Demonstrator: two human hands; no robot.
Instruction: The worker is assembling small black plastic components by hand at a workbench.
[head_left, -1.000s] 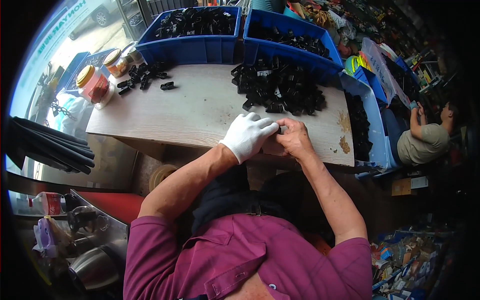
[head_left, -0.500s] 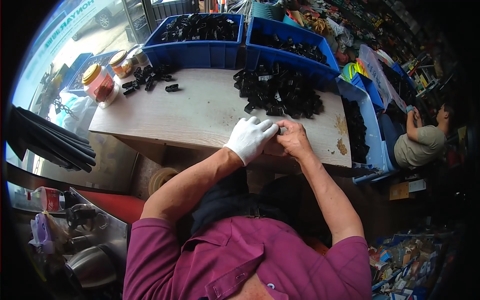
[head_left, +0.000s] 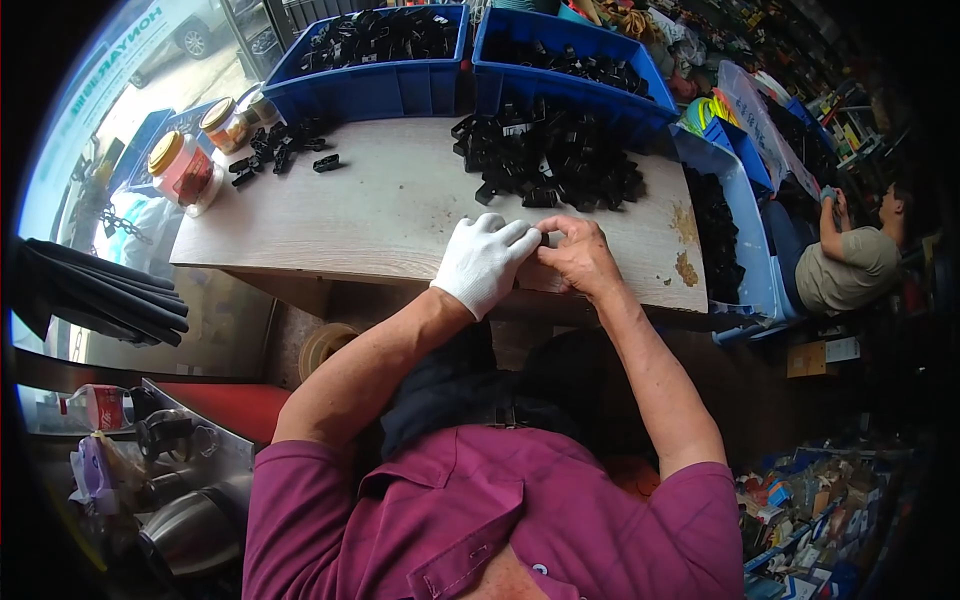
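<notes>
My left hand [head_left: 485,262], in a white knit glove, and my bare right hand [head_left: 582,256] meet over the table's front edge. Between their fingertips is a small black part [head_left: 545,240], mostly covered, so its exact shape cannot be made out. Both hands have their fingers closed on it. Just beyond them, a heap of black plastic clip-like parts [head_left: 550,165] lies on the pale wooden table [head_left: 370,215]. A smaller group of similar black parts [head_left: 280,145] sits at the table's far left, with one piece lying slightly apart.
Two blue bins [head_left: 365,92] of black parts line the table's back. Lidded jars [head_left: 185,172] stand at the left corner. A light-blue tub [head_left: 755,262] with more black parts adjoins the right edge. Farther right sits another person [head_left: 850,262]. A metal kettle [head_left: 192,530] is at lower left.
The view has shifted slightly, so the table and bins appear higher and farther left. Both hands stay together around the small black part, with a slight change in finger position.
</notes>
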